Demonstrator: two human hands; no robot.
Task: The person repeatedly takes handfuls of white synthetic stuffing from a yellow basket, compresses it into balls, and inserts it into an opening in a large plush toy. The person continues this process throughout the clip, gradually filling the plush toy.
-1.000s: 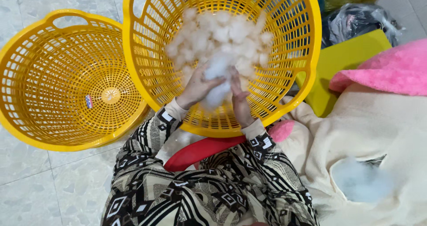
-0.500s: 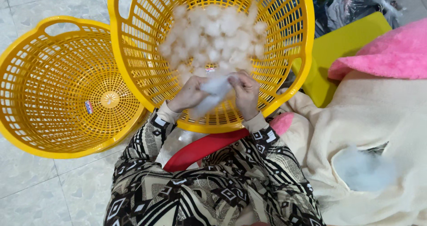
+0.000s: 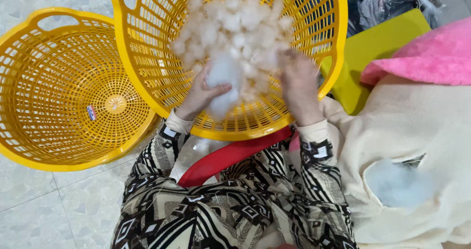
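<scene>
Yellow plastic lattice fills the view: a tilted basket (image 3: 147, 82) on the person's lap holds a heap of white stuffing (image 3: 235, 28) piled toward its far wall. The left hand (image 3: 203, 94) is closed around a dense clump of stuffing (image 3: 223, 80) near the basket's near rim, thumb pressed over it. The right hand (image 3: 299, 85) lies deeper in the heap, fingers blurred, so I cannot tell whether it is spread or pinching fibres.

Judging by the heap, much of the filling already looks fluffed into loose tufts, while the clump in hand is still compact. A second yellow basket (image 3: 59, 92) on the tiled floor (image 3: 29, 214) at the left has nothing in it. At the right edge, a cream fabric cover (image 3: 407, 131) shows stuffing through an opening (image 3: 397, 185).

Compared with half a second earlier, the hands have drawn apart: both then met on one clump, and now only the left keeps it.
</scene>
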